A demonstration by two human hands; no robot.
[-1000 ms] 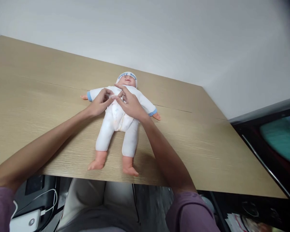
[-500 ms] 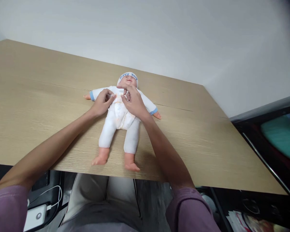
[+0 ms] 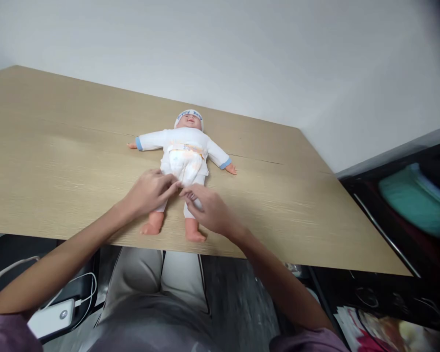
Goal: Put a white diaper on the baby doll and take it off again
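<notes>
Both hands, L [image 3: 150, 189] & R [image 3: 207, 209], fingers curled on doll's [image 3: 185, 156] thighs, hiding them; grip unclear.

Left hand [image 3: 150, 189], right hand [image 3: 207, 210] outstretched; fingertips nearly meeting

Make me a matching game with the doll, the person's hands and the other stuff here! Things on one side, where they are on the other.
Things:
1. doll's cap
2. left hand
3. right hand
4. white charger

Places:
A. below the table edge, with a cable plugged in
B. on the doll's head, far from the person
C. on the doll's leg nearer the picture's right
D. on the doll's leg nearer the picture's left

Pairs: 1-B, 2-D, 3-C, 4-A
</notes>
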